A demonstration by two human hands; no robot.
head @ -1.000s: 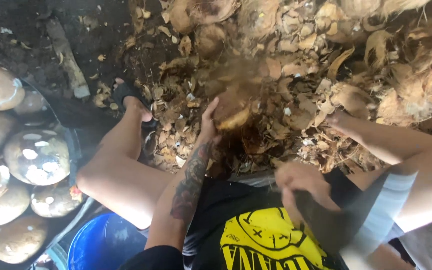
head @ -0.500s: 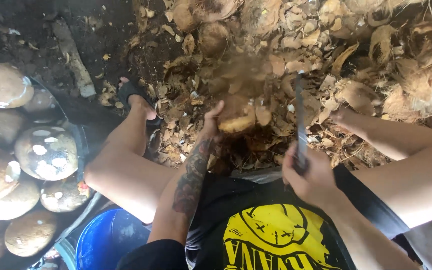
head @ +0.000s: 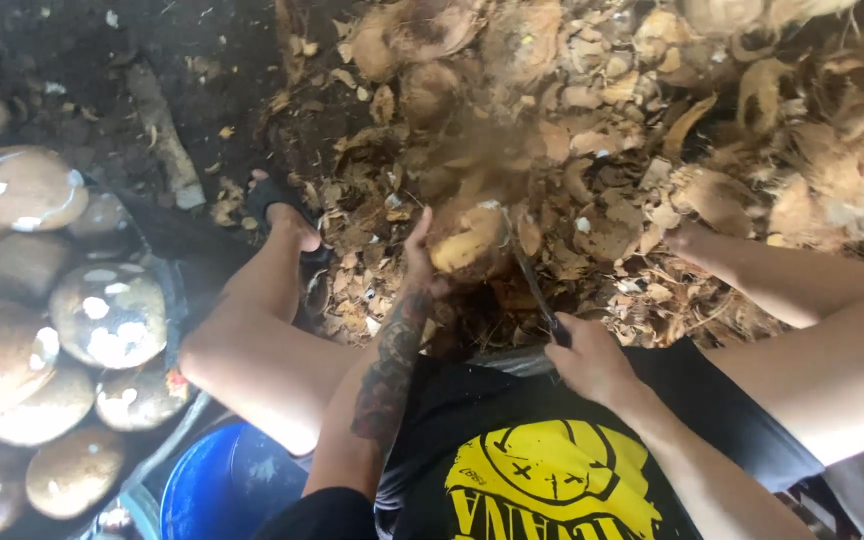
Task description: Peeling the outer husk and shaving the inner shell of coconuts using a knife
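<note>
— Two hands, both busy around one coconut (head: 467, 240). See it? It sits just past the knees, against the heap of husk scraps (head: 602, 130).

— Yes. The left hand (head: 420, 255) is on the coconut's near-left side, fingers curled round it and holding it in place. The tattooed forearm runs straight back from the coconut toward the black shirt (head: 542, 470) with its yellow print.

— And the right hand (head: 592, 360)?

— Closed tight in a fist on the handle of a dark blade (head: 537, 290). The hand is nearer the body than the coconut, to its right; the blade slants up from the fist and its far end meets the coconut's right edge. Blurred there, so I cannot tell whether it is cutting in or just touching.

— What else lies around the coconut?

— Well to its left, a dark tub (head: 167, 290) packed with peeled coconuts (head: 107, 315), pale and shiny in patches. A blue bucket (head: 222, 490) stands nearer the person than the tub. One foot in a dark sandal (head: 277, 205) rests on the dirt between the tub and the coconut.
</note>
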